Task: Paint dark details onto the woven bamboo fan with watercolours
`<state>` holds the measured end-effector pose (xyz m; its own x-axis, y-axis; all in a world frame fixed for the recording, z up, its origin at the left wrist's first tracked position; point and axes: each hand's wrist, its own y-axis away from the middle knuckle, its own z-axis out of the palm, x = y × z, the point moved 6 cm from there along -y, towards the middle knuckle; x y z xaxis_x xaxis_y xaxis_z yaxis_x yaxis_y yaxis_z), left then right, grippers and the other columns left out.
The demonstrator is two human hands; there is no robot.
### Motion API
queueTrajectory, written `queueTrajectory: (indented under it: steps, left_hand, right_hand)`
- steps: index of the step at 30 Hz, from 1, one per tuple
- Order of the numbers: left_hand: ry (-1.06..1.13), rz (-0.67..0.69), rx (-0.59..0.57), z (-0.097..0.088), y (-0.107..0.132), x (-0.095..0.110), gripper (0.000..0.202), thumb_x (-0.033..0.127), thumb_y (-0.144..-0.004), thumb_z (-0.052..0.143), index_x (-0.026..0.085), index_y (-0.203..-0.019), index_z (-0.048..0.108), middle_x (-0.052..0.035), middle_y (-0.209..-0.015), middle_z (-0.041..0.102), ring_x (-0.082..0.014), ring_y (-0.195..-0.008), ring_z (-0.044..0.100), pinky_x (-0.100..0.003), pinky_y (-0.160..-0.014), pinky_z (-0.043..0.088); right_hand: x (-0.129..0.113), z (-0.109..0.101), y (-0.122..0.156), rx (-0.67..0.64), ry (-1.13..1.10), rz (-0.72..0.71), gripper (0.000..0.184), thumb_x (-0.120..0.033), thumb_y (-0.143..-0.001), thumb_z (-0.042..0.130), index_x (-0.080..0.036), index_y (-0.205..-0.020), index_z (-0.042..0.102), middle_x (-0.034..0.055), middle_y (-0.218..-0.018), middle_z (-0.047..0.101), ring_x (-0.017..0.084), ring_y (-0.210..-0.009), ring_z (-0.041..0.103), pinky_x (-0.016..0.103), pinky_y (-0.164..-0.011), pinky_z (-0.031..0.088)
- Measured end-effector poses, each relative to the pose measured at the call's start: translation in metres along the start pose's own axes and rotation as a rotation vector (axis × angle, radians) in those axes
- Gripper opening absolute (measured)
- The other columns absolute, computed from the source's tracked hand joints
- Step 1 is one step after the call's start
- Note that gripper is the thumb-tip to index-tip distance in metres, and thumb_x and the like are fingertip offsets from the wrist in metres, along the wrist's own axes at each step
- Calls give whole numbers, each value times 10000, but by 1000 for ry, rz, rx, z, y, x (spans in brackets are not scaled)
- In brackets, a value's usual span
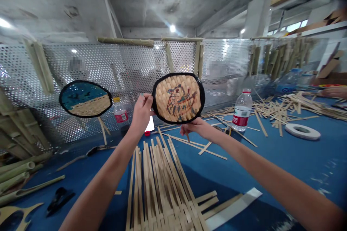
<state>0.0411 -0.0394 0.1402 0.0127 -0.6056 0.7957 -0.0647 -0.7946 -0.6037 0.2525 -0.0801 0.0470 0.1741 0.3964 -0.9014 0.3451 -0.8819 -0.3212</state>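
Note:
Held up in front of me is a woven bamboo fan (179,97) with a black-taped rim and a painted animal-like figure. My left hand (143,105) pinches its left rim between thumb and fingers. From below, my right hand (195,127) grips it near the lower right edge, where a short piece of the handle shows; most of that grip is hidden behind the fan. On the blue table underneath lies a partly woven mat of bamboo strips (159,180), its loose ends pointing away from me.
A second fan (85,99), painted blue and tan, stands at the left by the perforated metal screen (135,65). Two water bottles (242,111), a tape roll (302,131), loose bamboo strips (282,108) and black clips (59,200) are on the table. Another person's hand (334,91) shows far right.

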Motion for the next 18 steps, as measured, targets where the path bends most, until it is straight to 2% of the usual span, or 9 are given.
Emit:
queueTrajectory:
  steps: [3,6,9,11,13,15,16,18]
  left_hand:
    - [-1,-6,-37,2,-2,0,258,391,-1009,609,141,-1075,611,-38,-946,614,-160,-786,626,-307,-685,565]
    - [-12,0,-57,1,-7,2,215,346,-994,636,136,-1038,620,-45,-965,640,-177,-843,652,-340,-753,577]
    - [-46,12,-34,-9,-12,7,176,303,-997,626,134,-1048,619,-47,-972,659,-186,-880,667,-358,-802,573]
    - [-92,13,-9,-20,-17,12,170,298,-1006,606,135,-1052,620,-44,-956,662,-181,-858,666,-344,-778,570]
    - [-156,4,15,-34,-22,13,187,317,-1019,583,137,-1049,624,-44,-952,658,-173,-831,659,-322,-742,564]
    - [-243,-28,46,-50,-29,7,232,360,-1031,565,140,-1069,623,-46,-967,649,-166,-813,648,-313,-721,559]
    - [-297,-61,60,-58,-33,-1,258,386,-1033,564,141,-1092,620,-48,-983,643,-164,-809,643,-314,-718,561]
    - [-421,-175,59,-72,-39,-26,298,418,-1025,584,142,-1131,613,-53,-1001,636,-160,-794,634,-316,-707,565]
  right_hand:
    - [-3,-13,-3,109,28,-38,543,-744,-732,643,-201,-717,637,71,-713,699,198,-665,671,351,-640,550]
    - [-16,-47,-1,325,112,-91,487,-695,-748,630,-216,-685,565,15,-619,606,148,-553,569,305,-553,487]
    - [-42,-108,17,629,249,-139,358,-568,-821,581,-225,-720,557,-8,-625,530,128,-563,502,286,-564,451]
    - [-61,-160,41,862,367,-144,242,-448,-860,532,-225,-783,581,-8,-656,505,127,-589,480,278,-577,425]
    - [-72,-214,74,1098,496,-103,236,-362,-899,427,-221,-929,614,-5,-697,491,130,-590,447,283,-583,406]
    - [-69,-260,108,1252,640,14,323,-351,-914,401,-203,-1056,651,19,-727,524,148,-587,437,319,-609,418]
    - [-61,-279,126,1304,717,93,345,-346,-908,416,-189,-1069,678,46,-741,557,173,-617,475,351,-640,432]
    - [-36,-306,161,1374,876,270,378,-337,-903,427,-148,-1027,730,160,-827,638,267,-756,582,456,-732,454]
